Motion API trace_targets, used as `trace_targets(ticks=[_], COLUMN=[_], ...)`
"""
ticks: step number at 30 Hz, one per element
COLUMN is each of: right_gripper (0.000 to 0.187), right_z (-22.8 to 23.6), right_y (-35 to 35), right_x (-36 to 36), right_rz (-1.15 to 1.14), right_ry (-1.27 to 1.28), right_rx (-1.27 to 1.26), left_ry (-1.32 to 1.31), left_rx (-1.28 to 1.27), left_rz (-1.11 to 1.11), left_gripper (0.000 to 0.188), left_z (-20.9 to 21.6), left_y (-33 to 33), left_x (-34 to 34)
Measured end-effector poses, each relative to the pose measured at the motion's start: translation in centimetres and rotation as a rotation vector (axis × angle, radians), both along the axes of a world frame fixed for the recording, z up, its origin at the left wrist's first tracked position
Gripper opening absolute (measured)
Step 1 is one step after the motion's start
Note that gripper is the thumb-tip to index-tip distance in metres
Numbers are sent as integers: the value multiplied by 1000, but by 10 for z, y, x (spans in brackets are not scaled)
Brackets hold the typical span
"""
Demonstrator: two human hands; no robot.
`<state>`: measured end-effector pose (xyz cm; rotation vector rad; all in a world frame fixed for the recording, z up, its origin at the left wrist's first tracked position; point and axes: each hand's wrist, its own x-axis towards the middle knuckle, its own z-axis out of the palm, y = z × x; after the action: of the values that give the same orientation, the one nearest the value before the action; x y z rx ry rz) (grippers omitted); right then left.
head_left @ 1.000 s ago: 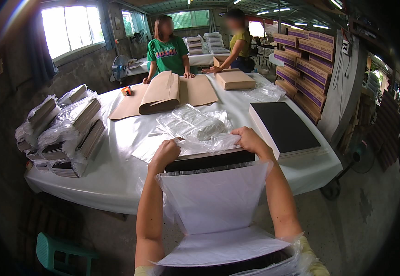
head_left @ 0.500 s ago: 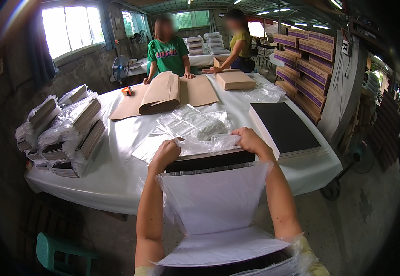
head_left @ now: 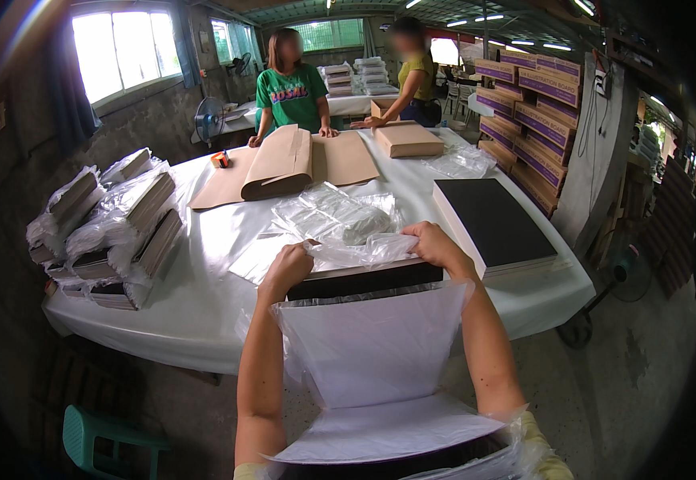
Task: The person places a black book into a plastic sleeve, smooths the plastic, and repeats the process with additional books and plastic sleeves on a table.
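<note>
My left hand (head_left: 288, 269) and my right hand (head_left: 437, 245) are both closed on the gathered edge of a clear plastic bag (head_left: 356, 253), one at each end. Just under that edge lies a black board (head_left: 372, 282), its far side within the plastic. Between my forearms, white sheets in clear plastic (head_left: 376, 340) bend down toward me from the table edge. Beyond my hands is a heap of crumpled clear plastic bags (head_left: 336, 214). To the right of my right hand lies a thick stack of boards with a black top (head_left: 496, 220).
Plastic-wrapped board bundles (head_left: 116, 228) are piled on the table's left. Brown paper (head_left: 280, 164), an orange tape dispenser (head_left: 220, 159) and a brown wrapped package (head_left: 409, 139) lie farther back, near two people. Stacked cartons (head_left: 536, 120) stand right; a green stool (head_left: 108, 436) is lower left.
My hands and the plastic bag hold almost still. Across the table, the person in green has turned their head slightly.
</note>
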<state>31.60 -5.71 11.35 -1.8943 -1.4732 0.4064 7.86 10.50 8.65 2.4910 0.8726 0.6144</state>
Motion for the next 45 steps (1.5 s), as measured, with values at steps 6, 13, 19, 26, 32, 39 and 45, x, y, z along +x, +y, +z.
trace_targets(ticks=[6, 13, 19, 26, 32, 39, 45], right_gripper=[27, 26, 27, 27, 25, 28, 29], right_z=[0, 1, 0, 0, 3, 1, -1], right_y=[1, -1, 1, -1, -1, 0, -1], right_x=[0, -1, 0, 0, -3, -2, 0], right_rz=[-3, -19, -1, -18, -21, -11, -28], right_ry=[-6, 21, 12, 20, -1, 9, -13], right_rx=[4, -10, 3, -9, -7, 1, 7], left_ry=[6, -12, -7, -4, -26, -57, -53], left_rx=[2, -68, 0, 1, -14, 18, 8], left_rz=[6, 18, 3, 15, 31, -27, 4], left_gripper=[46, 45, 45, 44, 44, 43, 43], left_z=[-2, 6, 1, 8, 6, -4, 5], left_y=[3, -7, -2, -10, -9, 3, -8], left_x=[1, 1, 0, 1, 0, 0, 1])
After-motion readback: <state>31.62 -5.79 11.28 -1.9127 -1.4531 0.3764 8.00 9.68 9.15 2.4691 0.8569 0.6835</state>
